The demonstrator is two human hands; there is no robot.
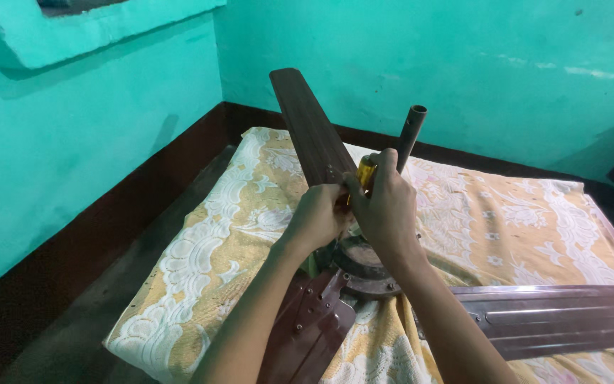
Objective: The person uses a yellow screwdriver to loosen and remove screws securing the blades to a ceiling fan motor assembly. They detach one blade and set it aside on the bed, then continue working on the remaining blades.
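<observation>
Green walls (463,64) stand behind a bed with a yellow and white flowery cloth (506,220). On it I see a dark brown ceiling fan (364,263) with long flat blades. My left hand (319,217) pinches the base of the upright brown blade (310,128). My right hand (386,210) is closed tight around a yellow-handled screwdriver (366,171), just beside the fan's dark metal rod (411,131).

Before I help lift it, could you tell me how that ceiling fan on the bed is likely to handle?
The ceiling fan is probably heavy at its motor hub. Its long blades look stiff and stick out wide, so it would likely feel awkward and may tip. The soft patterned bedcover gives little firm support.
</observation>
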